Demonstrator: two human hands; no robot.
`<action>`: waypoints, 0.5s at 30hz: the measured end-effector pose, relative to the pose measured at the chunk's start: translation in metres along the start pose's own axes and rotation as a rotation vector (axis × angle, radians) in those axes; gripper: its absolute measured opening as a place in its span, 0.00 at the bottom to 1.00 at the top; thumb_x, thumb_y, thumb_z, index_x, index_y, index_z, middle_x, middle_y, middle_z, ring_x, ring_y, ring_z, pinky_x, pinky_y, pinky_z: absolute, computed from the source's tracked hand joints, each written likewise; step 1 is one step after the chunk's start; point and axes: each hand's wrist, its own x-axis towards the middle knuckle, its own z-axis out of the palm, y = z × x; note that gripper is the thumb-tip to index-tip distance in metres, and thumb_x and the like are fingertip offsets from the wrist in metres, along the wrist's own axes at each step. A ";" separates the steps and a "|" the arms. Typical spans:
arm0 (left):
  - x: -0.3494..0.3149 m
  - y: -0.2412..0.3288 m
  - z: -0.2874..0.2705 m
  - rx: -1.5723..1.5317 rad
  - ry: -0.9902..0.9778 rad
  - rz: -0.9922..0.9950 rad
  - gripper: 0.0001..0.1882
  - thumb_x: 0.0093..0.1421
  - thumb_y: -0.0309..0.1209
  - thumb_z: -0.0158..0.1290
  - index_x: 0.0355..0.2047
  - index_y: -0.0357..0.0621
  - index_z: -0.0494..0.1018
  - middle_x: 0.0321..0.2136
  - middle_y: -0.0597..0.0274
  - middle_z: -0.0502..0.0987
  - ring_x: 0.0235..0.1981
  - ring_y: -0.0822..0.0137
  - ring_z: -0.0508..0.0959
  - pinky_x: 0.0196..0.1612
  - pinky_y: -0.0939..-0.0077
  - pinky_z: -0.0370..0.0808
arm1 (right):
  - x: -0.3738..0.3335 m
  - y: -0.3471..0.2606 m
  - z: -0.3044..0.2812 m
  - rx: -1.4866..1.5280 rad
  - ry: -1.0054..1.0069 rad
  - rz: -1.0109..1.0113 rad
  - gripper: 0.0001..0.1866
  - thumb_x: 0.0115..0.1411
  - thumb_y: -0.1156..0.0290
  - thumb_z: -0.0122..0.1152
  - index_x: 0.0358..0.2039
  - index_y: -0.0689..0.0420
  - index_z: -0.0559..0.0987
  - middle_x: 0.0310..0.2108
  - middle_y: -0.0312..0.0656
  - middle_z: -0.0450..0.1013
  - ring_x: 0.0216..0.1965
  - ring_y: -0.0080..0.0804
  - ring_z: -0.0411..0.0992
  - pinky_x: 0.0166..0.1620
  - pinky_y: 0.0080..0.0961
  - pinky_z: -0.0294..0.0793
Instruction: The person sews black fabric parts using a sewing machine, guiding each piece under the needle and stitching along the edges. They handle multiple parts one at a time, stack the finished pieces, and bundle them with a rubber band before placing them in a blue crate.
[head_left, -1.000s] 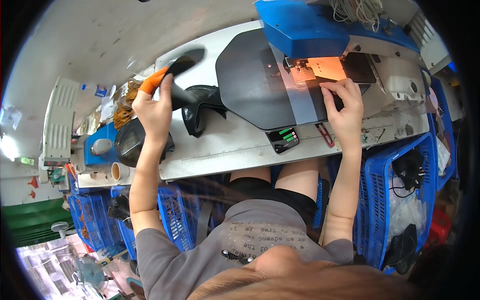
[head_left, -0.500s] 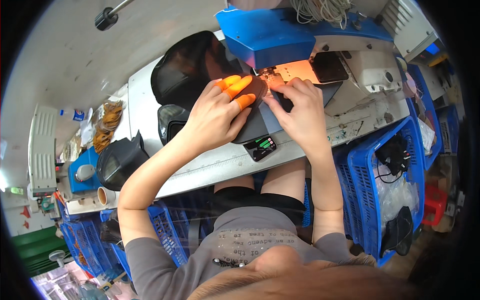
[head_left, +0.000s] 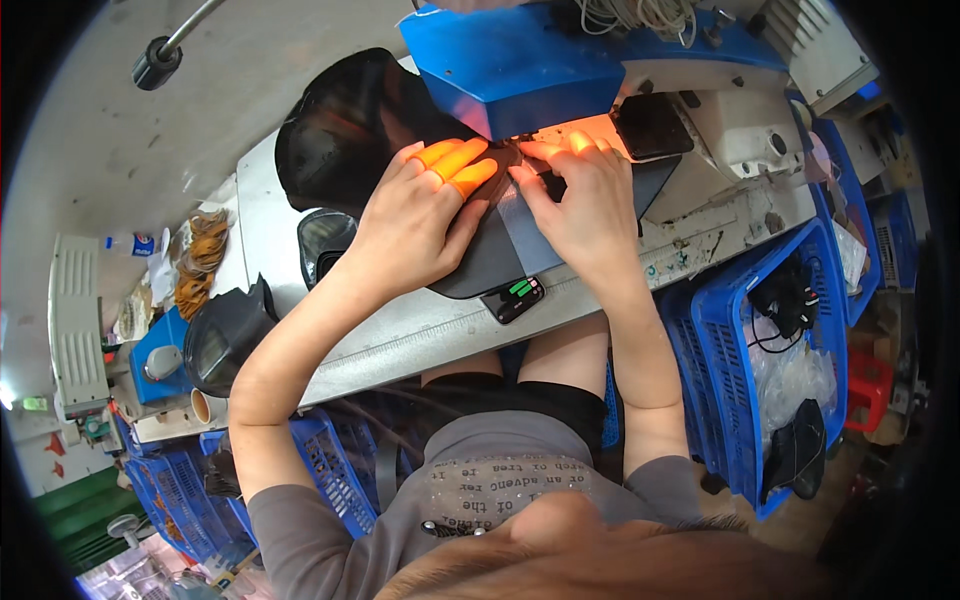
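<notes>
A flat dark grey piece of material [head_left: 475, 255] with a blue-grey section [head_left: 530, 235] lies on the sewing table [head_left: 400, 340], beneath the blue head of a sewing machine [head_left: 515, 75]. My left hand [head_left: 420, 215] presses on the dark part with outstretched fingers; several of them wear orange finger covers. Close to the lit needle area, my right hand [head_left: 590, 205] pinches the piece between thumb and forefinger; its fingertips glow orange in the lamp light. The needle itself is hidden. Left of my hands lies a large glossy black moulded piece [head_left: 335, 130].
A black phone [head_left: 655, 125] lies on the machine bed; a small black device with a green display [head_left: 515, 300] sits at the table's front edge. Blue baskets [head_left: 735, 375] stand at right. Another black moulded piece [head_left: 230, 335] and a cardboard tube [head_left: 207, 407] are at left.
Both hands and the dark piece have shifted slightly toward the machine. My right fingertips have moved up and left, nearer to my left fingers.
</notes>
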 end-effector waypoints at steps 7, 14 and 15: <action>0.000 -0.009 0.002 0.012 -0.052 0.002 0.17 0.60 0.32 0.52 0.48 0.39 0.73 0.48 0.49 0.73 0.51 0.51 0.70 0.62 0.52 0.57 | 0.000 0.003 -0.001 0.056 -0.019 -0.007 0.13 0.52 0.61 0.65 0.37 0.52 0.83 0.33 0.41 0.74 0.40 0.40 0.69 0.48 0.34 0.63; 0.004 -0.012 -0.010 0.128 -0.108 0.026 0.17 0.61 0.35 0.52 0.49 0.43 0.75 0.43 0.50 0.73 0.46 0.52 0.70 0.65 0.47 0.48 | 0.002 0.006 -0.006 0.155 -0.042 0.020 0.11 0.51 0.66 0.65 0.36 0.54 0.82 0.27 0.40 0.73 0.34 0.39 0.71 0.45 0.34 0.66; 0.006 -0.016 -0.012 0.129 -0.152 0.056 0.17 0.60 0.35 0.52 0.49 0.42 0.74 0.43 0.51 0.73 0.45 0.53 0.70 0.65 0.47 0.50 | 0.001 0.006 -0.012 0.179 -0.055 0.042 0.10 0.51 0.67 0.65 0.35 0.55 0.82 0.26 0.40 0.73 0.33 0.39 0.71 0.44 0.34 0.66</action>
